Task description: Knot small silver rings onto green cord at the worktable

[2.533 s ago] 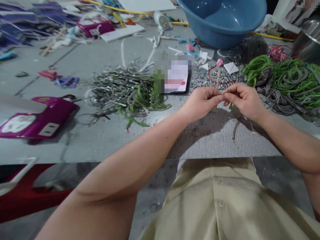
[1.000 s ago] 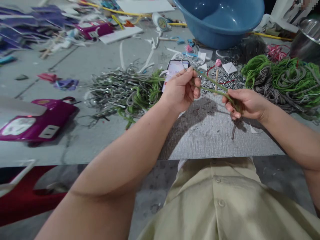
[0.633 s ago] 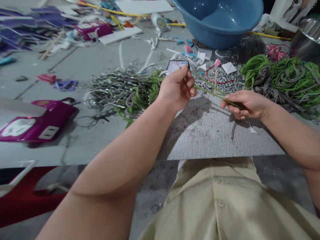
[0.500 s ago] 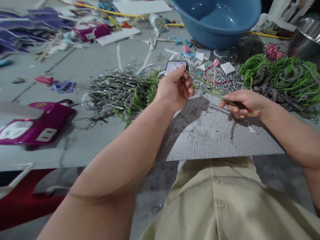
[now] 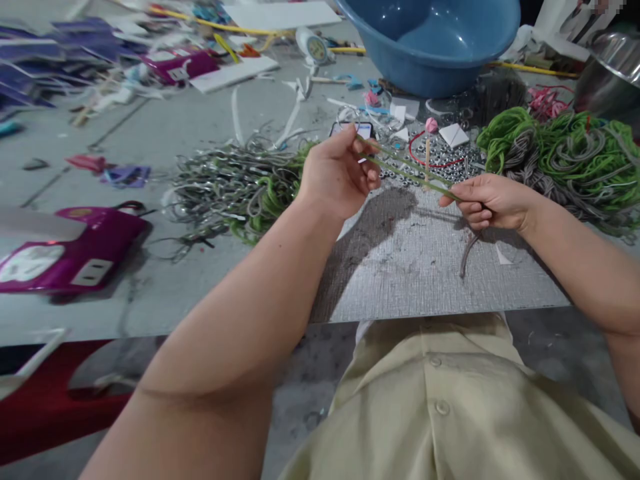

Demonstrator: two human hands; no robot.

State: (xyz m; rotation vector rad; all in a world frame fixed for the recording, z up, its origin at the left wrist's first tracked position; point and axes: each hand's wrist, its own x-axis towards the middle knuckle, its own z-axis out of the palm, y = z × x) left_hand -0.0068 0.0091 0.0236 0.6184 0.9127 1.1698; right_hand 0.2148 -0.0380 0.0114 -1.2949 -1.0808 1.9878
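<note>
Two strands of thin green cord (image 5: 407, 163) run taut between my hands above the table. My left hand (image 5: 340, 170) pinches one end between thumb and fingers, with its other fingers curled. At the other end my right hand (image 5: 483, 200) has its fingers closed on the cord. A grey cord end (image 5: 469, 253) hangs below the right hand. Beneath the cord lie many small silver rings (image 5: 443, 157), a thin stick (image 5: 427, 160) and a red cord (image 5: 417, 143). A phone (image 5: 367, 130) is partly hidden behind the left hand.
Left of my hands lies a bundle of finished-looking cords with metal pieces (image 5: 220, 180). A heap of green and grey cord (image 5: 565, 150) is at the right. A blue basin (image 5: 430, 60) stands behind, and a purple device (image 5: 95, 247) sits at the left.
My left hand has moved a little to the left, and the green cord's strands stretch longer between the hands. My right hand has stayed nearly in place, its fingers curled tighter.
</note>
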